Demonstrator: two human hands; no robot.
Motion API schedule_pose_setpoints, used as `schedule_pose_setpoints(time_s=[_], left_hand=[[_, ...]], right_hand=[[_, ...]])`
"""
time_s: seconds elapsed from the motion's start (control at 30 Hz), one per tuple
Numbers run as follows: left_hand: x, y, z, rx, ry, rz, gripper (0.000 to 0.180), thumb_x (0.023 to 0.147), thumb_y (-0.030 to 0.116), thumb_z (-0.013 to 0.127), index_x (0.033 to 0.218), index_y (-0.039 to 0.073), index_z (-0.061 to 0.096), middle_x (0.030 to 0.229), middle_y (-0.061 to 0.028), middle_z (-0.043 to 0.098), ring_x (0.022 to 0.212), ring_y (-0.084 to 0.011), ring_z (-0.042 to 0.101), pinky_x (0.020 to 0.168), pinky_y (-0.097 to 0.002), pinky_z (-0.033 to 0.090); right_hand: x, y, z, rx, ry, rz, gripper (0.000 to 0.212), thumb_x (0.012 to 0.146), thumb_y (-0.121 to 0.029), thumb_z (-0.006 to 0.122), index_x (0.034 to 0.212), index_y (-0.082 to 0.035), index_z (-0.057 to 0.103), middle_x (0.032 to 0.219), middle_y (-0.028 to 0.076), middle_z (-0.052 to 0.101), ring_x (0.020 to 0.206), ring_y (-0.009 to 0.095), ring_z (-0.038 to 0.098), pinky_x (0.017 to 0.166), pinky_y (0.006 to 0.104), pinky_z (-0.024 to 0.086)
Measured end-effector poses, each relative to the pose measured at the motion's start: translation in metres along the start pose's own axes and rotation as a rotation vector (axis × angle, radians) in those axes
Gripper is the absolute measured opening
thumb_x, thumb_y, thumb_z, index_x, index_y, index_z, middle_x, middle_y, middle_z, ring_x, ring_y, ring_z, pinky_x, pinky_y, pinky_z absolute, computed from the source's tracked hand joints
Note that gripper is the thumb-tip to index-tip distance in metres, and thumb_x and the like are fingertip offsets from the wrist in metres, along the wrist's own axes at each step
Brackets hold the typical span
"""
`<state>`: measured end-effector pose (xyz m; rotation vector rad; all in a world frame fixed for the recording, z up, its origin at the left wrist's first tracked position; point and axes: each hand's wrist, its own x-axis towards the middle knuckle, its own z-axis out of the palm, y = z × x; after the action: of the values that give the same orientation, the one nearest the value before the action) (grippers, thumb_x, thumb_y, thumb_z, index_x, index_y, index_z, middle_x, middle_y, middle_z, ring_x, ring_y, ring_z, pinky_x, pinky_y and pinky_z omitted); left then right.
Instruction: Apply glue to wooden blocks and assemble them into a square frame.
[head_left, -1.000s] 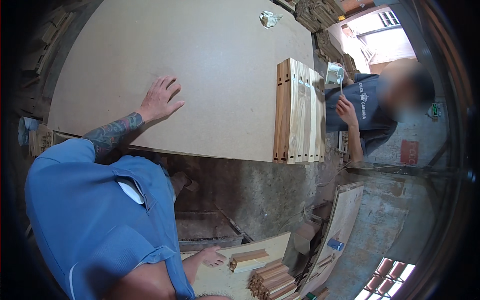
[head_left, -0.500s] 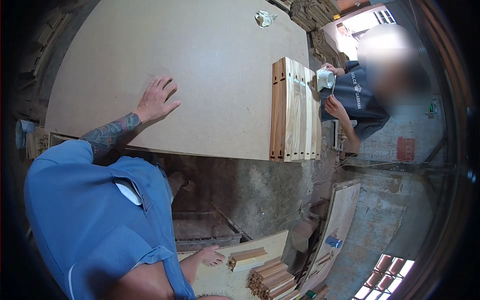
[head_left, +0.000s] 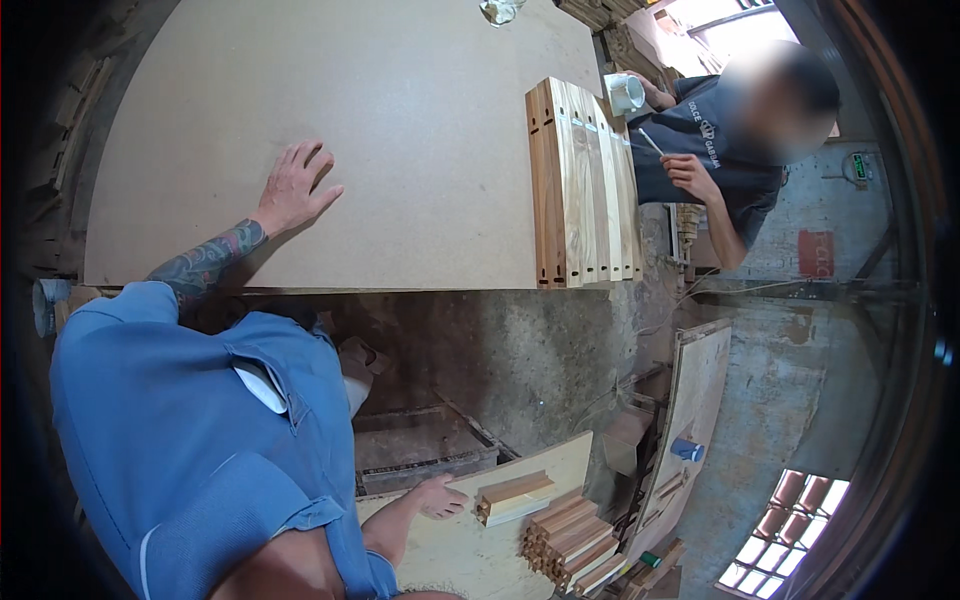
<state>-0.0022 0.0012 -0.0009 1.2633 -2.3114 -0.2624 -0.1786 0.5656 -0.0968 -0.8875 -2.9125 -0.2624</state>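
My left hand (head_left: 294, 192), at the end of a tattooed forearm, rests on a large tan board-topped table (head_left: 420, 130) with fingers spread and nothing in them. Lower in the picture, my right hand (head_left: 440, 497) lies at a light plywood bench (head_left: 420, 550), its fingers stretched out and empty. Close to it is a small bundle of wood strips (head_left: 514, 498), with a bigger stack of wood strips (head_left: 568, 540) beyond. Several slotted wooden pieces (head_left: 585, 185) stand side by side on the table's right end, away from both hands.
Across the slotted pieces stands a co-worker (head_left: 710, 150) in a dark shirt, holding a white cup (head_left: 625, 94) and a thin white stick (head_left: 650, 142). Crumpled paper (head_left: 500, 11) lies at the table's far edge. A blue cup (head_left: 687, 449) sits on a side board (head_left: 690, 400).
The view has shifted, so the table and slotted pieces sit higher. The co-worker's hands have moved apart, showing the stick away from the cup. My hands keep their places.
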Motion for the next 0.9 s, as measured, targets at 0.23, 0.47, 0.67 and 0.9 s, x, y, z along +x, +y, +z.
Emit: schedule_pose_setpoints(time_s=[0.23,0.47,0.67,0.9], left_hand=[[-0.003,-0.001,-0.002,0.008,-0.002,-0.006,0.042,0.084,0.039,0.068,0.112,0.009,0.055,0.13,-0.0155,0.048,0.124,-0.0356,0.043,0.104,-0.0482,0.038],[0.001,0.008,-0.004,0.015,-0.03,-0.019,0.042,0.085,0.039,0.067,0.111,0.009,0.056,0.131,-0.0149,0.048,0.124,-0.035,0.044,0.104,-0.0481,0.038],[-0.005,0.006,-0.005,0.043,0.0,-0.018,0.039,0.085,0.036,0.068,0.112,0.009,0.056,0.131,-0.0149,0.049,0.124,-0.035,0.045,0.103,-0.0468,0.04],[-0.007,0.009,-0.001,0.068,0.015,-0.008,0.041,0.085,0.039,0.067,0.112,0.01,0.056,0.128,-0.0152,0.05,0.122,-0.0349,0.047,0.102,-0.047,0.04]], right_hand=[[-0.003,0.002,-0.007,0.041,0.002,-0.013,0.083,0.08,-0.052,0.065,0.145,-0.009,0.036,0.138,0.016,0.043,0.126,0.035,0.044,0.104,0.0481,0.036],[-0.006,0.012,0.008,0.026,0.066,-0.001,0.083,0.078,-0.051,0.066,0.143,-0.009,0.038,0.133,0.016,0.046,0.124,0.036,0.045,0.103,0.0489,0.036],[0.004,0.007,0.009,0.002,0.095,-0.032,0.083,0.079,-0.056,0.061,0.144,-0.009,0.038,0.141,0.017,0.042,0.124,0.038,0.044,0.103,0.05,0.036],[0.005,0.01,0.002,0.039,0.028,0.011,0.083,0.078,-0.05,0.066,0.144,-0.01,0.035,0.144,0.016,0.039,0.124,0.038,0.042,0.105,0.0492,0.034]])
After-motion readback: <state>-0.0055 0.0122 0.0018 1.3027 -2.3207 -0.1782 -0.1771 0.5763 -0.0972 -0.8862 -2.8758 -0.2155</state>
